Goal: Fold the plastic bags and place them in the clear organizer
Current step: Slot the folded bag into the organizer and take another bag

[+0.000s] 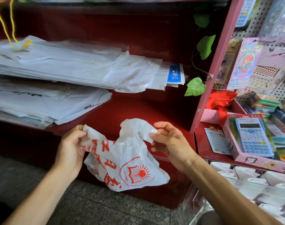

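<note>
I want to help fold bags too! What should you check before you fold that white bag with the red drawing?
1. Left hand grips one side of the plastic bag: ok.
2. Right hand pinches one handle: ok.
3. Bag smoothed flat for folding: not ok, it hangs crumpled.
4. Both handles lined up together: cannot tell, the left one is bunched in the fingers.
5. Clear organizer within reach at lower right: ok.
6. Free compartment for this bag: cannot tell.

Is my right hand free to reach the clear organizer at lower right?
Probably not yet: the right hand pinches a handle of the plastic bag. The path to the clear organizer looks open.
</note>
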